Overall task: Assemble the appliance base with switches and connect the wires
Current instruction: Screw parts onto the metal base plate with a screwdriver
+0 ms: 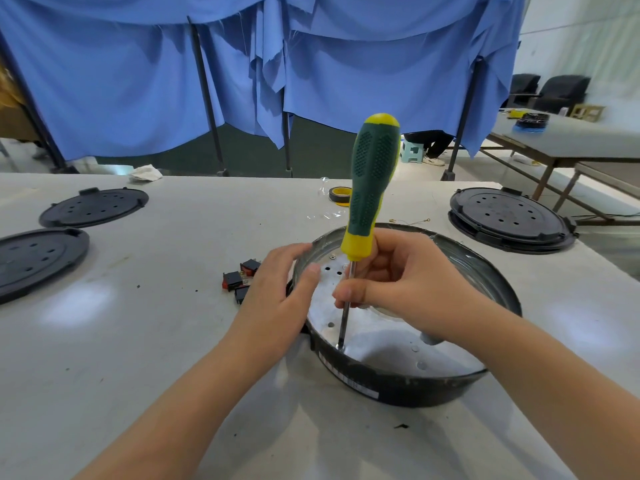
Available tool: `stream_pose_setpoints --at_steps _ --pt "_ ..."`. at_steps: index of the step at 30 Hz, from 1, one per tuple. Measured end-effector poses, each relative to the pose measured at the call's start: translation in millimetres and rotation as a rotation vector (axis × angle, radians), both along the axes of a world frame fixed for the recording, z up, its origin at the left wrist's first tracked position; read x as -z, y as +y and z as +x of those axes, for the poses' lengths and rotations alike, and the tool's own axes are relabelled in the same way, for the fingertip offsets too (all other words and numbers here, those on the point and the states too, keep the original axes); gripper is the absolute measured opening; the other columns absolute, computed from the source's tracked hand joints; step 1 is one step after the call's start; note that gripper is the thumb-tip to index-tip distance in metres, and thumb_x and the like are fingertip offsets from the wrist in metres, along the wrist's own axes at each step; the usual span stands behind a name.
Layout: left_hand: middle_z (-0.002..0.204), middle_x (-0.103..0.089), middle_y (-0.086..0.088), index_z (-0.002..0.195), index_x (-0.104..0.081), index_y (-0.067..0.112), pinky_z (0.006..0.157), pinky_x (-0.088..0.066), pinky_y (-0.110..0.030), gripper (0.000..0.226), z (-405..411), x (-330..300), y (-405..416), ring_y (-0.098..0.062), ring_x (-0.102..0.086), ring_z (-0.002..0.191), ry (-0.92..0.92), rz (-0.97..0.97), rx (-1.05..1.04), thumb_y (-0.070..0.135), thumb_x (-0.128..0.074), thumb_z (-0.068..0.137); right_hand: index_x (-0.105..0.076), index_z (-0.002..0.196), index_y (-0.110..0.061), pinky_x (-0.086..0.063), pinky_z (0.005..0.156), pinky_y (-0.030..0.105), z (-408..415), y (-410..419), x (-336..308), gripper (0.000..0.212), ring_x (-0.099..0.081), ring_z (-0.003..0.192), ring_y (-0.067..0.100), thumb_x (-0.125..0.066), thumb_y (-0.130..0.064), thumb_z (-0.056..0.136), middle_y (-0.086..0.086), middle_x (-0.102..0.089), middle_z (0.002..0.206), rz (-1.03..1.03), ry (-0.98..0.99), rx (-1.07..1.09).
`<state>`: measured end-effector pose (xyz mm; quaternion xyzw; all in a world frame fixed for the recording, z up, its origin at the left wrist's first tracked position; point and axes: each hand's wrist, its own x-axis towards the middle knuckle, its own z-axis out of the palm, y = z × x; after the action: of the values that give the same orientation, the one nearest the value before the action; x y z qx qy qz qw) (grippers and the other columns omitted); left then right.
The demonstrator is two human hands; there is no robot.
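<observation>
A round black appliance base point(398, 386) with a silver metal plate inside lies on the white table in front of me. My left hand point(277, 292) grips its left rim, thumb over the edge. My right hand point(398, 282) pinches the steel shaft of a green and yellow screwdriver point(372, 181), which stands nearly upright. Its tip rests on a screw point(341, 348) near the plate's front left edge. Three black and red rocker switches point(239, 277) lie loose on the table just left of my left hand.
Two black perforated discs point(93, 206) point(31, 258) lie at the far left, and another black base point(509, 218) sits at the right. A roll of black tape point(339, 195) and a thin wire point(410, 221) lie behind the base. Blue curtains hang beyond the table's far edge.
</observation>
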<state>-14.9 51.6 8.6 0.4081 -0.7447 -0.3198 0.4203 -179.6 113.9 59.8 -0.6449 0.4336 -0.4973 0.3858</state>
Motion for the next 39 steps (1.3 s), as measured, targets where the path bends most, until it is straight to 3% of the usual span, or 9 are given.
stream_pose_setpoints --at_steps 4,8,17,21,24,27,29,33,39 --pt "0.110 -0.064 0.010 0.112 -0.064 0.022 0.094 -0.048 -0.038 0.033 0 -16 14 -0.009 -0.059 0.109 0.174 -0.072 0.025 0.040 -0.043 0.093 -0.058 0.075 -0.003 -0.051 0.060 0.016 0 1 1 0.028 -0.064 0.060 0.007 -0.084 -0.004 0.064 -0.002 -0.066 0.064 -0.073 0.094 0.039" --pt "0.098 -0.069 0.008 0.102 -0.067 0.027 0.084 -0.052 -0.033 0.032 -1 -28 32 -0.016 -0.065 0.098 0.229 -0.112 0.147 0.049 -0.054 0.084 -0.061 0.078 -0.008 -0.058 0.065 0.032 1 1 3 0.030 -0.063 0.063 0.018 -0.086 -0.015 0.064 0.004 -0.065 0.069 -0.131 0.157 0.083" --pt "0.093 -0.072 0.012 0.095 -0.069 0.033 0.080 -0.053 -0.026 0.041 -4 -36 39 -0.011 -0.067 0.092 0.357 -0.123 0.110 0.050 -0.077 0.058 -0.048 0.071 -0.038 -0.040 0.056 0.008 5 3 3 0.034 -0.052 0.057 -0.001 -0.077 -0.020 0.070 -0.022 -0.056 0.065 -0.277 0.319 0.111" --pt "0.091 -0.071 0.012 0.095 -0.066 0.036 0.076 -0.055 -0.028 0.045 -1 -52 33 -0.012 -0.068 0.085 0.404 -0.146 0.095 0.050 -0.081 0.055 -0.047 0.072 -0.033 -0.042 0.056 0.009 6 4 4 0.040 -0.053 0.057 0.000 -0.085 -0.022 0.067 -0.018 -0.057 0.064 -0.320 0.336 0.123" --pt "0.086 -0.072 0.009 0.092 -0.066 0.034 0.070 -0.055 -0.025 0.043 -2 -70 26 -0.012 -0.068 0.079 0.366 -0.143 0.138 0.047 -0.084 0.054 -0.057 0.081 -0.018 -0.048 0.057 0.017 5 4 5 0.034 -0.054 0.059 0.008 -0.086 -0.027 0.065 -0.006 -0.059 0.068 -0.276 0.337 0.139" --pt "0.080 -0.074 0.004 0.081 -0.064 0.027 0.063 -0.056 -0.021 0.041 -3 -88 19 -0.011 -0.070 0.071 0.258 -0.094 0.231 0.040 -0.089 0.052 -0.057 0.081 -0.035 -0.045 0.056 0.011 5 4 3 0.034 -0.055 0.057 0.001 -0.086 -0.030 0.064 -0.011 -0.060 0.069 -0.243 0.331 0.125" --pt "0.082 -0.075 0.000 0.081 -0.063 0.020 0.067 -0.057 -0.023 0.040 -2 -99 12 -0.015 -0.072 0.075 0.189 -0.003 0.315 0.033 -0.086 0.051 -0.057 0.080 -0.028 -0.044 0.056 0.010 4 2 3 0.035 -0.054 0.055 -0.001 -0.087 -0.026 0.063 -0.014 -0.059 0.064 -0.210 0.299 0.114" --pt "0.095 -0.074 -0.009 0.101 -0.066 0.013 0.081 -0.059 -0.036 0.047 2 -116 1 -0.026 -0.073 0.086 0.028 0.103 0.425 0.020 -0.085 0.058 -0.059 0.079 -0.013 -0.052 0.061 0.023 3 1 4 0.030 -0.058 0.059 0.011 -0.086 -0.018 0.067 -0.004 -0.060 0.065 -0.137 0.258 0.088" --pt "0.099 -0.075 -0.005 0.118 -0.058 0.013 0.077 -0.057 -0.026 0.048 5 -126 -2 -0.024 -0.073 0.091 -0.022 0.149 0.588 -0.002 -0.061 0.073 -0.066 0.100 -0.019 -0.056 0.087 0.038 -1 4 1 0.021 -0.070 0.093 0.016 -0.058 -0.005 0.086 0.002 -0.073 0.096 0.009 0.174 -0.074"
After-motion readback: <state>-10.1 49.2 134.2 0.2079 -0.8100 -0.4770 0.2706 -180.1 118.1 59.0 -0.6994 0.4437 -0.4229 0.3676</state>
